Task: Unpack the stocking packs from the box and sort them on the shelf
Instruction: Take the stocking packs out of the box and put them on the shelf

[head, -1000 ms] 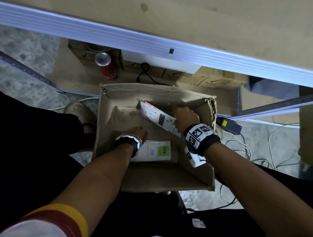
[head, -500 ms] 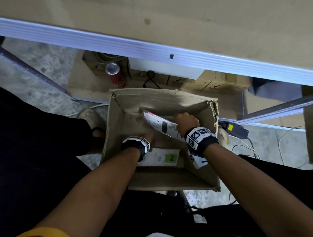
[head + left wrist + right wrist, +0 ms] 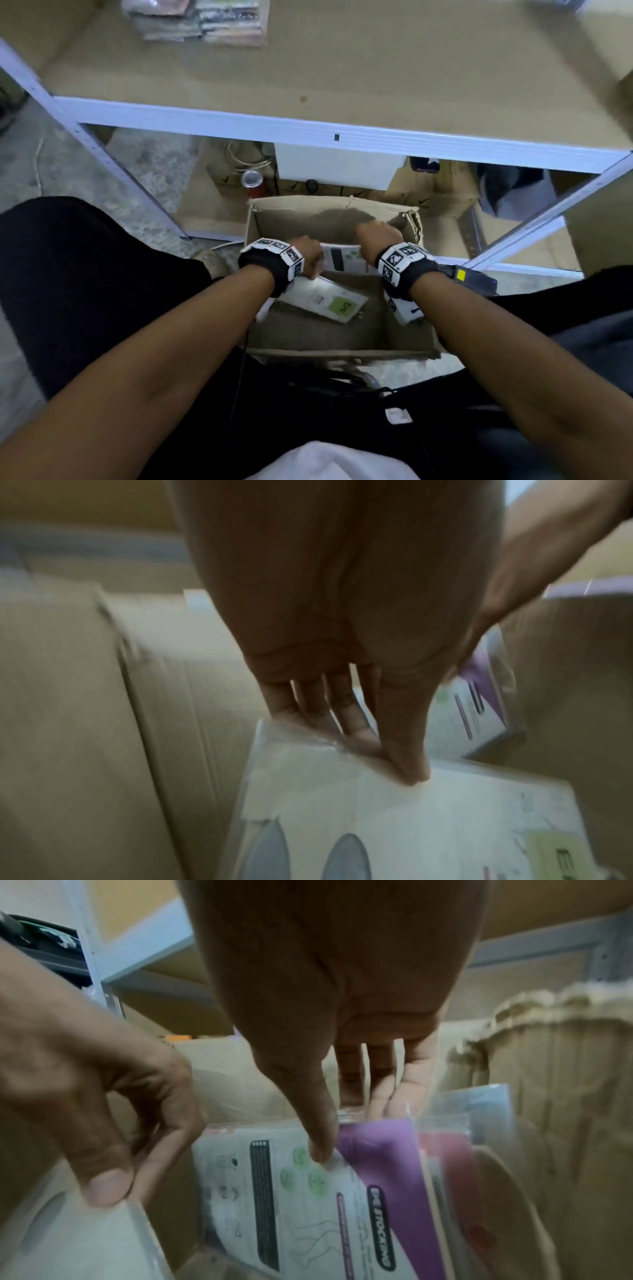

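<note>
An open cardboard box (image 3: 339, 351) stands on the floor below me. My left hand (image 3: 308, 260) pinches the top edge of a white stocking pack with a green label (image 3: 329, 303), thumb on its face (image 3: 407, 767), fingers behind. My right hand (image 3: 375, 236) pinches a white and purple stocking pack (image 3: 342, 262) by its top edge, the thumb on its printed face (image 3: 322, 1148). More packs (image 3: 452, 1150) stand behind that one against the box's right wall. Several sorted packs (image 3: 202, 20) lie stacked at the back of the shelf board (image 3: 376, 75).
The shelf's white front rail (image 3: 308, 132) runs across above the box. Under it sit a red drinks can (image 3: 252, 181), a white box (image 3: 339, 168), flat cartons and cables. A grey upright (image 3: 102, 154) slants at left, another rail (image 3: 534, 222) at right.
The view has risen, so the shelf top and its stacked packs now show. Both hands have come up in the box, each lifting its pack; the green-label pack now hangs tilted.
</note>
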Available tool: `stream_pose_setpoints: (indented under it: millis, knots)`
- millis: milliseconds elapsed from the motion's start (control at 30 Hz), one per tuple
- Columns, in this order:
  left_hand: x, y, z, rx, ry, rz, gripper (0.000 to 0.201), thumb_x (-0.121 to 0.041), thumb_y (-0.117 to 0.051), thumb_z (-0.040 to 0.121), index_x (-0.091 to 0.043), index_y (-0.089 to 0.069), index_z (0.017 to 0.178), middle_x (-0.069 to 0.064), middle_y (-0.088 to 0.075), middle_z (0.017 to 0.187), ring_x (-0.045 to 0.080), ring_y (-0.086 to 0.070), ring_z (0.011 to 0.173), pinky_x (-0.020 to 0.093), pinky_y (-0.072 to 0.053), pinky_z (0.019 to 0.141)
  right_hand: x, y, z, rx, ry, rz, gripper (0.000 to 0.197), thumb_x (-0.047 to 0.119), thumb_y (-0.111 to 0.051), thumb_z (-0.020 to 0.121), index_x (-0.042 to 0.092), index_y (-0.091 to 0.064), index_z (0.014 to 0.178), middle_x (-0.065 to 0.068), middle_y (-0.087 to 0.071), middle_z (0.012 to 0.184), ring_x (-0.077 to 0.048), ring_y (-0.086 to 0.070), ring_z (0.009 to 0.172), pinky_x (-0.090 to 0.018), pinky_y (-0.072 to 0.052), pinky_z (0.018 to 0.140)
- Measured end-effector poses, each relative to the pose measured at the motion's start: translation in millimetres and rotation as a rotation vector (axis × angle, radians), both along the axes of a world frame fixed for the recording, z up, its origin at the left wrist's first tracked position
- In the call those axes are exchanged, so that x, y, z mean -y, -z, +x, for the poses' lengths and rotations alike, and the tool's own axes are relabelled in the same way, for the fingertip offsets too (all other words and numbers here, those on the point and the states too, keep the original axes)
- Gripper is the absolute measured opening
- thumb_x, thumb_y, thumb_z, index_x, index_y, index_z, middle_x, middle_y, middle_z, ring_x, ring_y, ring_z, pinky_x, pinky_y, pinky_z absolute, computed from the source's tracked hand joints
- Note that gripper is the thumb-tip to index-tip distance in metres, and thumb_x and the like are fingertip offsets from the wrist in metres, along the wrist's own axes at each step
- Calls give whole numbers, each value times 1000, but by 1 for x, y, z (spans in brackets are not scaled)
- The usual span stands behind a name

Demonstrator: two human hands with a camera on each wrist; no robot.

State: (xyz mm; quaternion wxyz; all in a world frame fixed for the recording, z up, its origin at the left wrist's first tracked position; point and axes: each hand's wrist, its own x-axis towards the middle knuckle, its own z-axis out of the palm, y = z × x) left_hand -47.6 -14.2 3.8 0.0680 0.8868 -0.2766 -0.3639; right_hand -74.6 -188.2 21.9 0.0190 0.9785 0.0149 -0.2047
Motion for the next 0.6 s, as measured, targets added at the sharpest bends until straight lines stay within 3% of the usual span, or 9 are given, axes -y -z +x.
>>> stream_pose_setpoints:
  millis: [67,200,233,300,333,433,500,533,600]
  knots:
    - [-4,-30,0,82,52,-36,17,-2,-65,82,-12,-78,82,5,-77,102,20,-64,95,35,-53,91,0,-22,-7,57,2,-2,32,8,-59,92,12,-60,123,-16,-59,127,-35,-58,118,-43,-50,92]
    - [-8,-84,1,168,80,-98,21,5,-61,81,-4,-80,83,3,-77,94,5,-56,67,16,-46,64,2,-69,-15,148,-30,-8,30,8,-57,91,17,-61,119,-13,-63,119,-34,-64,107,-42,-54,82]
    - [-9,-101,-1,203,75,-108,20,3,-61,81,-5,-80,82,1,-75,88,2,-53,64,14,-48,67,3,-84,-17,177,-40,-1,27,8,-58,91,18,-61,115,-11,-64,115,-33,-64,104,-42,-56,83]
    - [-11,-135,-4,275,68,-115,19,1,-62,81,-8,-79,82,-2,-72,82,2,-55,65,19,-49,85,7,-116,-22,227,-44,16,15,8,-58,90,20,-59,99,-10,-64,109,-30,-62,94,-41,-55,80]
    - [-12,-152,-5,309,68,-125,20,1,-62,81,-8,-79,82,-3,-72,83,5,-59,68,23,-49,87,8,-131,-25,253,-40,18,11,10,-59,90,21,-56,93,-9,-63,105,-29,-60,89,-39,-54,77]
    - [-16,-204,-8,408,94,-142,22,1,-60,81,-9,-79,85,1,-76,93,20,-68,85,31,-55,81,13,-175,-31,333,-34,19,10,13,-61,87,21,-55,89,-7,-58,96,-30,-57,82,-33,-45,67]
    - [-18,-236,-7,443,114,-177,23,4,-59,82,-5,-78,91,7,-75,96,25,-66,85,31,-52,73,15,-204,-36,375,-45,23,11,12,-62,85,22,-57,89,-5,-57,92,-29,-57,81,-30,-42,66]
    - [-19,-251,-5,451,112,-199,22,4,-59,84,-3,-77,95,9,-73,97,24,-62,85,30,-49,72,17,-218,-38,391,-51,20,11,12,-63,85,22,-59,90,-5,-58,91,-28,-57,81,-29,-42,66]
    - [-22,-280,-4,502,77,-207,19,-4,-64,90,-4,-73,107,7,-69,102,18,-58,90,29,-49,80,21,-246,-40,416,-64,16,10,15,-65,84,22,-59,88,-4,-61,90,-27,-60,83,-30,-46,66]
